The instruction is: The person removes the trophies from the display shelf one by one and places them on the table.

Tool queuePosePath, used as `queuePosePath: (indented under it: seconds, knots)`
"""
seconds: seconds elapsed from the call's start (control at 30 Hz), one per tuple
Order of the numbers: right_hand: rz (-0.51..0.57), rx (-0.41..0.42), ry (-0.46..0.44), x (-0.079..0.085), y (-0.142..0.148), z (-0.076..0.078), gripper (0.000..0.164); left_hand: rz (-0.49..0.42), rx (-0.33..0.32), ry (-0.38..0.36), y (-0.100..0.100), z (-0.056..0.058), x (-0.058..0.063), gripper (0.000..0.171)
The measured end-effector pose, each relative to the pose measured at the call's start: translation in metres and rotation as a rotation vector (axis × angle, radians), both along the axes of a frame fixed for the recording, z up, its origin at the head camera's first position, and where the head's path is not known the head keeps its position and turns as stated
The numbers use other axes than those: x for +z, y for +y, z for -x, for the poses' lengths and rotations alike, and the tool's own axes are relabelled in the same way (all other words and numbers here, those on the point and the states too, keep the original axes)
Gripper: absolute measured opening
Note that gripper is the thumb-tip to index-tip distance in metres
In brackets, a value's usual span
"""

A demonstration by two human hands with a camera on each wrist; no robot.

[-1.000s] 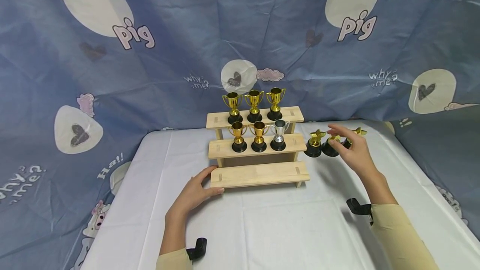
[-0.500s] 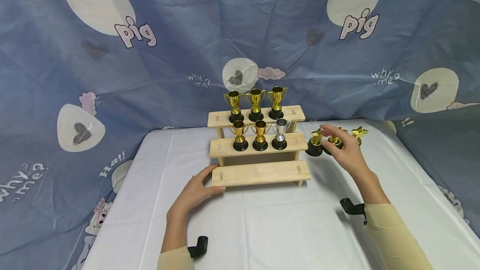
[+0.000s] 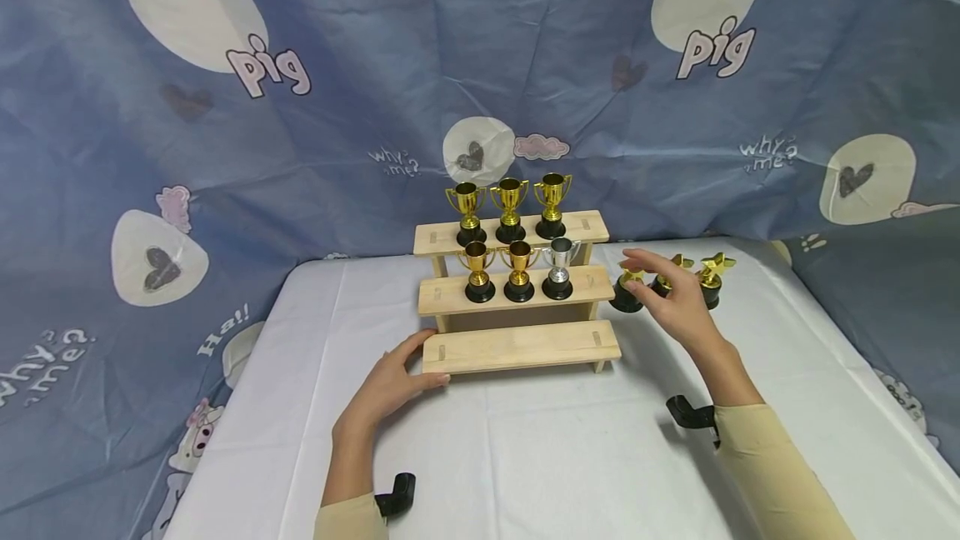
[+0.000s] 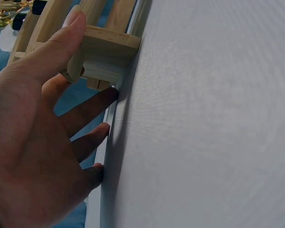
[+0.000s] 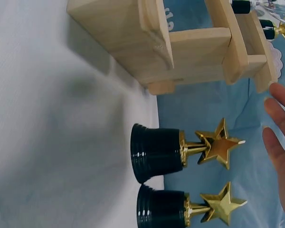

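Note:
In the head view a three-step wooden display stand stands on the table, its lowest step bare. My left hand grips the left end of that step, thumb at the front edge and index finger behind. The left wrist view has the thumb against the wood, other fingers spread below. To the right, my right hand hovers with parted thumb and fingers around the top of the leftmost star trophy, holding nothing. Gold stars on black bases show in the right wrist view, one star trophy nearest the stand.
Three gold cup trophies line the top step. The middle step bears two gold-coloured cups and a silver cup. Two more star trophies, one at the far right, stand beside the first. A printed blue cloth hangs behind the white-covered table.
My right hand has moved left across the row of star trophies, from the right ones to the leftmost. The left hand keeps its place at the stand's lowest step.

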State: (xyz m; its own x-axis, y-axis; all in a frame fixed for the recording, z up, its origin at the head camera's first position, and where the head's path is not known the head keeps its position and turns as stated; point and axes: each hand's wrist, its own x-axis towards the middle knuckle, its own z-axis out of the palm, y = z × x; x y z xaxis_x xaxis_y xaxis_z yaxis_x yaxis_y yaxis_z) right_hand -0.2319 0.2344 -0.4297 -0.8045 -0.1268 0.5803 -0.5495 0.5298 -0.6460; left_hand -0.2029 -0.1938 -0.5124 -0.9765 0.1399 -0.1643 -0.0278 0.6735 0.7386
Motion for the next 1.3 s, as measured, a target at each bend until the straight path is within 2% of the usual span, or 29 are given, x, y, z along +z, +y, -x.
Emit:
queuePosePath:
  seconds: [0.33, 0.57, 0.63, 0.87, 1.13, 1.3]
  knots:
    - [0.01, 0.045, -0.013, 0.007, -0.013, 0.001, 0.048, -0.005, -0.003, 0.0, -0.002, -0.001, -0.001, 0.089]
    - [0.017, 0.065, -0.01, -0.02, -0.012, 0.025, 0.052, -0.013, 0.003, 0.004, -0.001, -0.001, -0.001, 0.087]
    - [0.025, 0.076, -0.004, -0.021, -0.014, 0.028, 0.053, -0.014, 0.004, 0.006, -0.001, -0.001, -0.002, 0.086]
    - [0.03, 0.115, 0.017, -0.017, -0.024, 0.03, 0.051, -0.013, 0.004, 0.013, -0.001, 0.0, -0.002, 0.087]
    - [0.061, 0.112, 0.016, -0.015, -0.032, 0.033, 0.057, -0.021, -0.001, 0.018, -0.002, 0.0, -0.002, 0.085]
    - [0.064, 0.119, 0.01, -0.004, -0.041, 0.027, 0.056, -0.019, -0.005, 0.02, -0.003, 0.0, -0.002, 0.086]
